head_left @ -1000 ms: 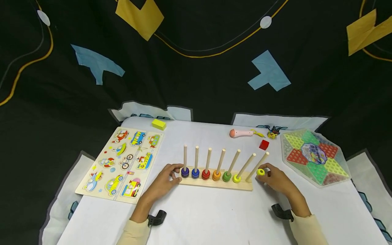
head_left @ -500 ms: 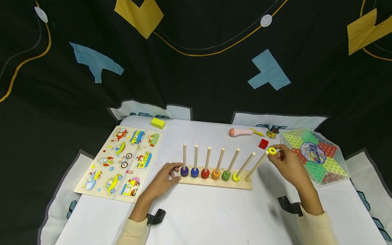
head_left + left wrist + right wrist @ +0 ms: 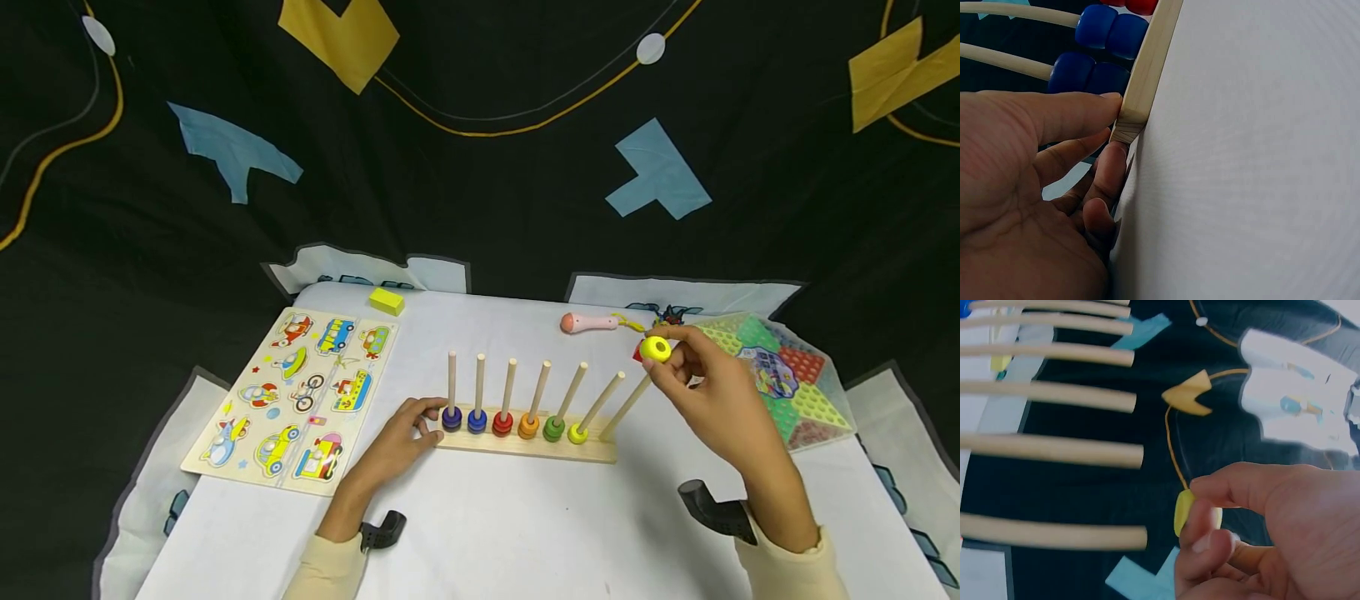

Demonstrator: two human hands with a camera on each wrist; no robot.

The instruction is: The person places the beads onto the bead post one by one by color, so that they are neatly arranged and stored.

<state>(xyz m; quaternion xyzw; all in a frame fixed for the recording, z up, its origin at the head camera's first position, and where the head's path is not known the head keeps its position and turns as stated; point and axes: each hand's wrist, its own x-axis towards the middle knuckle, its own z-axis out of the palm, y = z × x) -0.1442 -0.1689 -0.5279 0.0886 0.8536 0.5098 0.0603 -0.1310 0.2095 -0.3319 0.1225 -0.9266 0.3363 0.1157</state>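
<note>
A wooden base (image 3: 525,447) with several upright pegs stands mid-table. Six pegs carry one ring each at the bottom, from dark blue (image 3: 452,418) on the left to yellow-green (image 3: 577,433); the rightmost peg (image 3: 626,406) is bare. My right hand (image 3: 708,392) pinches a yellow ring (image 3: 656,349) in the air just above and right of that peg's tip; the right wrist view shows the yellow ring (image 3: 1183,512) between thumb and fingers beside the peg ends (image 3: 1138,537). My left hand (image 3: 408,437) rests against the base's left end, thumb and fingers touching the base's wooden corner (image 3: 1130,119).
A vehicle puzzle board (image 3: 296,400) lies at the left, a yellow block (image 3: 387,302) behind it. A pink toy (image 3: 588,323), a small figure (image 3: 670,317) and a hexagonal game box (image 3: 780,379) sit at the back right. A black patterned cloth (image 3: 480,150) hangs behind the table.
My right hand lifted the yellow ring from the table beside the base's right end up and rightward, to above the tip of the rightmost peg. The left hand stayed put.
</note>
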